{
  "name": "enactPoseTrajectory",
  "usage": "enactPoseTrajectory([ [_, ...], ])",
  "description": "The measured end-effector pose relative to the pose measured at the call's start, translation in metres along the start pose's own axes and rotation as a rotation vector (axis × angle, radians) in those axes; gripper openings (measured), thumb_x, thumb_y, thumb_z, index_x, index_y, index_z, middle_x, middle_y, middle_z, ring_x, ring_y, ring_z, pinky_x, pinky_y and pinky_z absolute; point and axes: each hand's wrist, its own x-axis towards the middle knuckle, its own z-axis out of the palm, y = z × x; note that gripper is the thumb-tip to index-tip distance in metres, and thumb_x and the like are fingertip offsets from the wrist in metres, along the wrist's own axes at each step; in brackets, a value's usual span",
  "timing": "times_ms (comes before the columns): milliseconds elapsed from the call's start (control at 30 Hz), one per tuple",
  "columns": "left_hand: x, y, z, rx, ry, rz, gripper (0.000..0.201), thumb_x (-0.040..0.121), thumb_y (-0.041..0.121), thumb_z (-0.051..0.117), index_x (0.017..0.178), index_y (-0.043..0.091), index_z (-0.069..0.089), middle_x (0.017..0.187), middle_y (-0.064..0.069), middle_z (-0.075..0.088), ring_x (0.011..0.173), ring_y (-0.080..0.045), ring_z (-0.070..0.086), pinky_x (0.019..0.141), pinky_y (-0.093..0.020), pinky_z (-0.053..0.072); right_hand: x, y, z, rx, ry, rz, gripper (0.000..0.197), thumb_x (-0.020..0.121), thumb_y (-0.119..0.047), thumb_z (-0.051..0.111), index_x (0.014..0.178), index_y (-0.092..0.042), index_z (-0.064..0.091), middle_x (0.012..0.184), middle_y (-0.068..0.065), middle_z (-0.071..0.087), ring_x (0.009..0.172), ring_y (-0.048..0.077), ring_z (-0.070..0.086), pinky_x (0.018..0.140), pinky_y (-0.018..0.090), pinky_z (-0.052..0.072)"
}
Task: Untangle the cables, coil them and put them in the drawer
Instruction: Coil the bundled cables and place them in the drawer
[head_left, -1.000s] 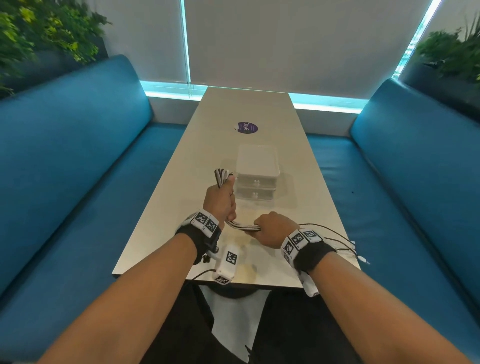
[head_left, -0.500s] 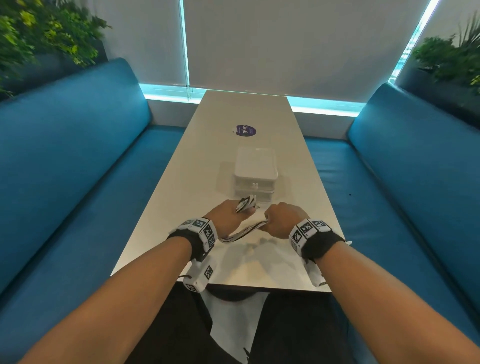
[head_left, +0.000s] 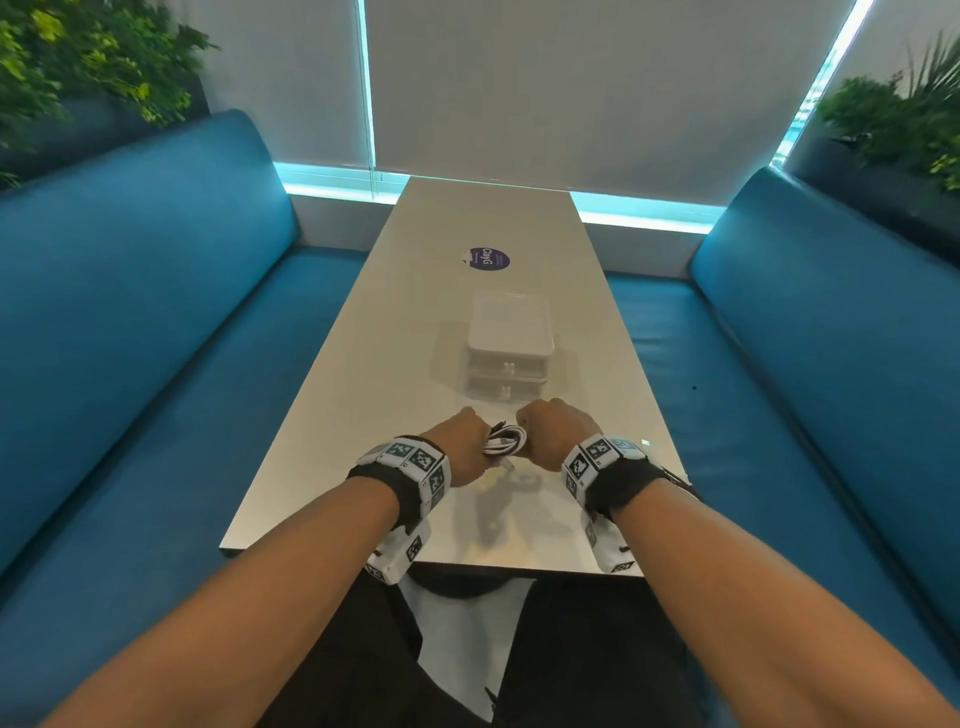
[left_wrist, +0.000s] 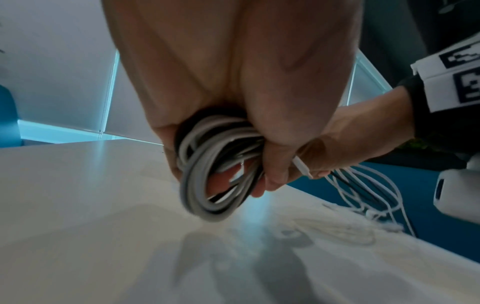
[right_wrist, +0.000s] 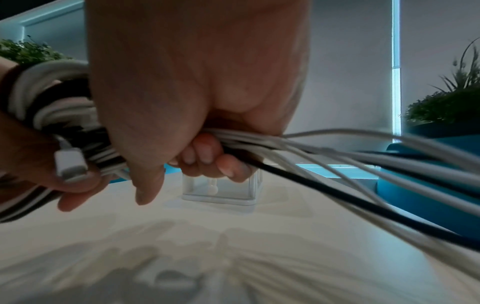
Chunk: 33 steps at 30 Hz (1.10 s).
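Left hand (head_left: 464, 441) and right hand (head_left: 551, 432) — both fisted, knuckles up — nearly touching.

White and black cables (head_left: 506, 441) — white drawer unit (head_left: 509, 345) — teal benches (head_left: 135, 332).

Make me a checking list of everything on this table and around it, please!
Surface: pale table, glossy.
Job's things: white drawer unit, two drawers, both closed.
Clutter: purple sticker beyond the unit.
Grippers: left hand grips the coil; right hand grips the loose strands.
Cables: white and black coil; loose strands trail right; white plug sticks out.
Surroundings: blue benches, plants, window blinds.
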Motion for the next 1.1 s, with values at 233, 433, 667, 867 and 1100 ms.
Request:
enactPoseTrajectory([
  [233, -0.003, 0.007, -0.009, 0.229, -0.012, -0.002, 0.007, 0.093, 0.017, 0.048, 0.090, 0.016, 0.054, 0.094, -0.007, 0.064, 0.089, -0.028, 0.061, 0.090, -0.038, 0.043, 0.001, -0.005, 0.006, 0.074, 0.029, 0.024, 0.016, 0.087, -0.030, 0.060, 0.076, -0.019, 0.054, 0.079, 0.000, 0.056, 0.075, 0.024, 0.059, 0.065, 0.033, 0.047],
  [433, -0.004, 0.004, -0.002, 0.240, -0.022, 0.003, 0.013, 0.093, 0.011, 0.043, 0.094, 0.014, 0.055, 0.090, -0.008, 0.063, 0.085, -0.029, 0.059, 0.083, -0.038, 0.045, -0.003, -0.007, 0.009, 0.073, 0.046, 0.017, 0.012, 0.088, -0.028, 0.058, 0.082, -0.017, 0.057, 0.079, 0.001, 0.055, 0.073, 0.026, 0.057, 0.065, 0.034, 0.048],
  [667, -0.004, -0.007, 0.008, -0.006, 0.021, 0.057, 0.020, 0.099, 0.016, 0.047, 0.119, 0.011, 0.047, 0.107, -0.014, 0.062, 0.083, -0.029, 0.058, 0.073, -0.037, 0.046, -0.003, -0.006, 0.011, 0.077, 0.035, -0.023, 0.014, 0.090, -0.032, 0.057, 0.097, -0.020, 0.060, 0.095, 0.006, 0.066, 0.082, 0.029, 0.064, 0.073, 0.039, 0.054],
  [867, -0.001, -0.015, 0.007, 0.178, 0.119, 0.028, 0.023, 0.100, 0.028, 0.048, 0.113, 0.009, 0.050, 0.104, -0.014, 0.063, 0.087, -0.032, 0.060, 0.069, -0.036, 0.044, -0.005, -0.002, 0.017, 0.108, 0.004, -0.002, 0.034, 0.094, -0.049, 0.053, 0.106, -0.018, 0.058, 0.097, 0.006, 0.064, 0.085, 0.029, 0.063, 0.070, 0.036, 0.049],
  [1100, 0.006, -0.046, -0.009, -0.042, 0.362, -0.181, 0.022, 0.099, 0.026, 0.048, 0.108, 0.006, 0.053, 0.102, -0.020, 0.064, 0.088, -0.040, 0.062, 0.070, -0.039, 0.048, -0.015, 0.003, 0.024, 0.243, 0.042, -0.037, 0.023, 0.105, -0.039, 0.029, 0.107, -0.017, 0.036, 0.094, 0.016, 0.064, 0.078, 0.037, 0.060, 0.071, 0.044, 0.049],
])
